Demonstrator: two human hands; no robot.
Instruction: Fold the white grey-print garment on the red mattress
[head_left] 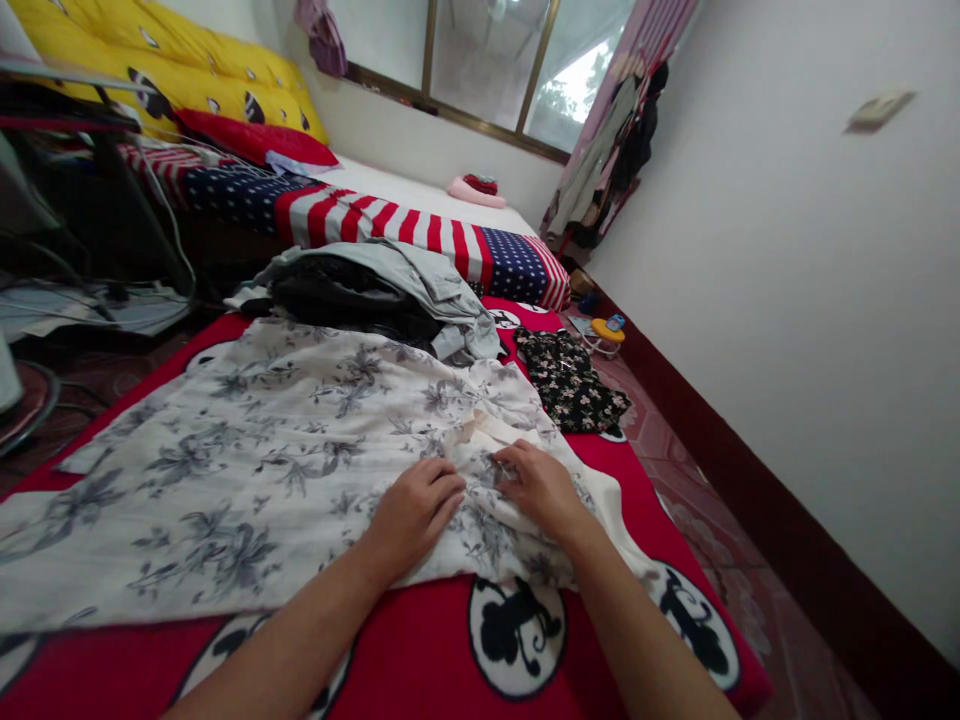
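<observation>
A long white dress with grey flower print lies spread flat across the red blanket, its wide skirt toward the left. Around its gathered, narrower part are both of my hands. My left hand rests on the cloth with bent fingers closed on a bit of it. Just to the right, my right hand pinches the bunched fabric between thumb and fingers. A plain cream piece of cloth shows between and above the hands. The fingertips are partly hidden in the folds.
Beyond the dress lies a pile of grey and black clothes. A folded black floral garment sits at the right on the red blanket. Farther back stand a bed with a flag-patterned cover and a small yellow stool. A white wall bounds the right.
</observation>
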